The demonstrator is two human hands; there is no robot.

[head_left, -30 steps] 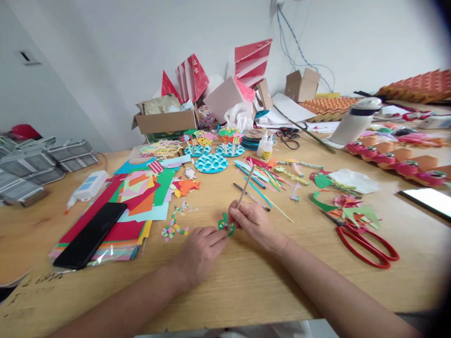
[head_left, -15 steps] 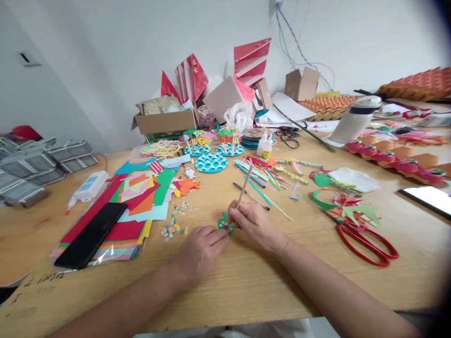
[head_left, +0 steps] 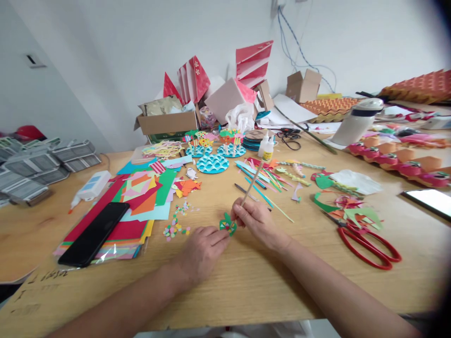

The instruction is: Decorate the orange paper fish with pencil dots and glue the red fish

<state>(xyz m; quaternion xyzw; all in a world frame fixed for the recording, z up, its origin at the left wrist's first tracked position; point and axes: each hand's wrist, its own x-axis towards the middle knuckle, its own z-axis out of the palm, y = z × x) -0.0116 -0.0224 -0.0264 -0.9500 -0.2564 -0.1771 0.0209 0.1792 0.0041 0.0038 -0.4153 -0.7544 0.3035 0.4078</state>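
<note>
A small green paper cutout (head_left: 225, 221) with coloured pieces on it lies on the wooden table in front of me. At its lower edge, the fingertips of my left hand (head_left: 202, 246) are pressed together and hold it down. My right hand (head_left: 259, 224) is closed around a thin wooden stick (head_left: 252, 183), which slants up and to the right. The stick's lower tip meets the cutout. Just left of the cutout are scattered small paper dots (head_left: 172, 229). Behind my right hand lie a dark pen (head_left: 246, 191) and several coloured paper strips (head_left: 264, 180).
On the left, a black phone (head_left: 94, 234) rests on stacked coloured paper (head_left: 141, 230). Red-handled scissors (head_left: 369, 246) and paper scraps lie on the right. Behind are blue wavy discs (head_left: 212, 164), glue bottles (head_left: 267, 149) and a cardboard box (head_left: 169, 123). A white flask (head_left: 355, 123) stands far right.
The stick tilts further right, and its lower tip now shows on the cutout. My right hand has shifted slightly; my left hand stays at the cutout's edge. The view moved a little.
</note>
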